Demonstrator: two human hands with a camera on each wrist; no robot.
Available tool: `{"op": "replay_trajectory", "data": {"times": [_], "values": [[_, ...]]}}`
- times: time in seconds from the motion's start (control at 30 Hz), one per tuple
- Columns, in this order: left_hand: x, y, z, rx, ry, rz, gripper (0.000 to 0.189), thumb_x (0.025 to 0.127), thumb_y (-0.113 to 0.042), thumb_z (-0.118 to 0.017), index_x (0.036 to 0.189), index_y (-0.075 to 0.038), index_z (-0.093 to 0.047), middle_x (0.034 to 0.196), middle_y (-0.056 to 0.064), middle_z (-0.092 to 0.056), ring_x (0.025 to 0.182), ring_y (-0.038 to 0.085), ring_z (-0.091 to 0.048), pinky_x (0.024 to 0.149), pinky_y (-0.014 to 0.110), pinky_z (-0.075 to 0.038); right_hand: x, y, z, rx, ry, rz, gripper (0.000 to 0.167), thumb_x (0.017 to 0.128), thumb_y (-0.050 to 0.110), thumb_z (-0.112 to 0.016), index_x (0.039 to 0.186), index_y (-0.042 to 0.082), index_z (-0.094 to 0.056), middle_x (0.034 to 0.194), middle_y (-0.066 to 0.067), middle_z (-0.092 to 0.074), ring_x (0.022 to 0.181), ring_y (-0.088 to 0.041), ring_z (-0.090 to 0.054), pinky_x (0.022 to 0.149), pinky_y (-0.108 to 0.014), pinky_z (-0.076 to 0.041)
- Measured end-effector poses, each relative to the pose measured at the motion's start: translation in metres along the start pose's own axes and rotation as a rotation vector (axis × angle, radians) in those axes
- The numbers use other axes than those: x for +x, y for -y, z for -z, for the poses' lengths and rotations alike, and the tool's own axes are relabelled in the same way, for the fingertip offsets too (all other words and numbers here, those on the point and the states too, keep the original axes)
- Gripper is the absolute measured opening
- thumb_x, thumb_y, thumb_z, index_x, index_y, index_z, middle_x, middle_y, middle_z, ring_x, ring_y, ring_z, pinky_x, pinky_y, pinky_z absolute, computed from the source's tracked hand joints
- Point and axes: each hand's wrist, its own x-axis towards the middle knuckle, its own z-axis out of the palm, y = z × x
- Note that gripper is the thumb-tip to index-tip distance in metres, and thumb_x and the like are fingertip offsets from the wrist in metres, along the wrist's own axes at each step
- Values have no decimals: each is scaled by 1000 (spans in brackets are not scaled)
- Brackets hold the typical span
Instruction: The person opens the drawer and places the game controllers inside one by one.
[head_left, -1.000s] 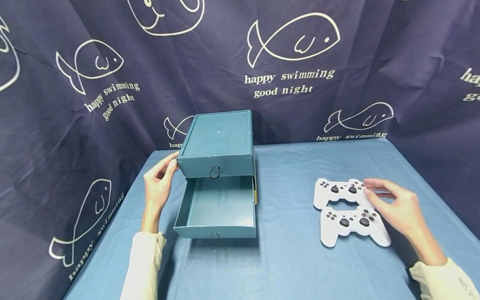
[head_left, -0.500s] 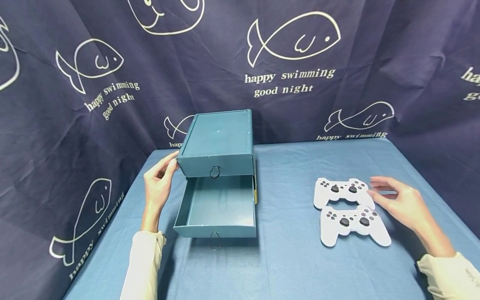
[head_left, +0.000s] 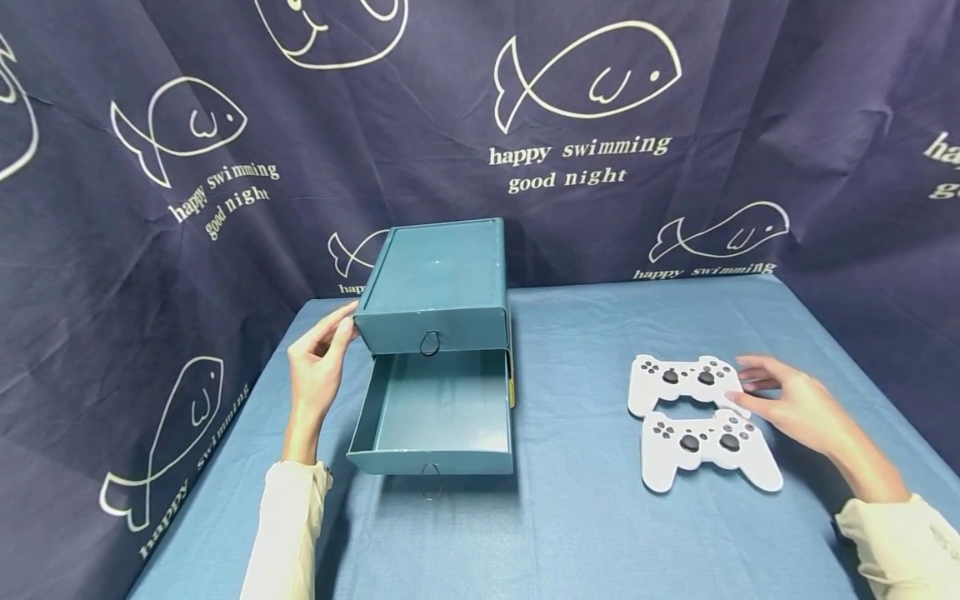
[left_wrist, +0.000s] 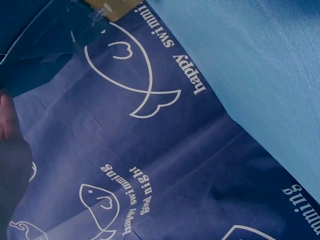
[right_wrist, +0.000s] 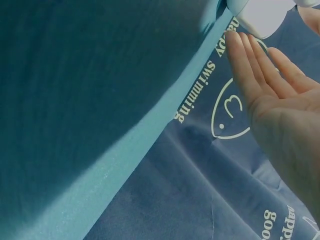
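So you've got this navy fish-print backdrop (head_left: 750, 92) all round, and below it a table with a blue cloth (head_left: 577, 517). Biggest thing on there is the teal drawer unit (head_left: 442, 267), left of centre, with its lower drawer (head_left: 465, 463) pulled out toward you and nothing in it that I can see. Your left hand (head_left: 318, 358) rests against the unit's left side, fingers loosely straight, so I'd call that steadying rather than gripping. Your right hand (head_left: 798, 408) is over by the white pads, fingers fairly straight and thumb held apart from them. The back controller (head_left: 688, 372) lies flat just ahead of it, your thumb tip at its right grip; can't tell if it's really touching. The front controller (head_left: 709, 450) sits nearer you, right up against the back one. Looks to me like you're at the reach-and-take step, hold not made yet. Next move probably calls for closing thumb and fingers on that right grip without nudging the other pad. Writing-wise, the white lettering (head_left: 579, 150) on the backdrop reads "happy swimming" and "good night", over and over. Down at the tiny end: a wire ring pull (head_left: 430, 354) on the upper front, and button marks too small to read. No brand I can make out.
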Motion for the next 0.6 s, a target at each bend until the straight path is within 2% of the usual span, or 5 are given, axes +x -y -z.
{"op": "replay_trajectory", "data": {"times": [0.1, 0.2, 0.33, 0.47, 0.6], "values": [[0, 0, 0, 4, -2, -2, 27, 101, 0, -65, 126, 1, -73, 95, -8, -76, 83, 9, -72, 76, 20, -52, 2, -1, -1, -10, 43, -15, 58, 91, 22, -82, 137, -4, -57, 111, -24, -71, 90, 7, -59, 74, -19, -43], [0, -1, 0, 5, 0, -5, 27, 100, 3, -65, 126, 3, -72, 95, -10, -76, 82, 7, -72, 76, 19, -52, 5, -1, 0, -22, 99, -37, 61, 92, 25, -81, 138, -4, -55, 111, -25, -71, 96, -16, -69, 73, -19, -44], [0, -1, -2, -7, 2, -8, 27, 99, 5, -65, 126, 5, -72, 95, -10, -76, 82, 5, -71, 76, 19, -53, 6, -4, 1, -16, 153, -54, 63, 93, 28, -79, 140, -6, -53, 114, -29, -68, 102, -45, -67, 72, -21, -47], [0, -1, -1, -14, -9, -14, 26, 100, 3, -64, 125, 4, -72, 92, -8, -76, 80, 6, -70, 74, 19, -52, 7, -6, 2, 10, 177, -53, 63, 93, 25, -79, 139, -9, -52, 115, -32, -66, 102, -46, -67, 72, -21, -50], [0, -1, -1, -12, -8, -18, 26, 101, 2, -64, 125, 3, -73, 92, -6, -76, 79, 6, -70, 73, 19, -52, 9, -9, 2, 32, 196, -57, 65, 92, 23, -80, 140, -11, -52, 115, -32, -67, 98, -29, -68, 72, -20, -50]]}}
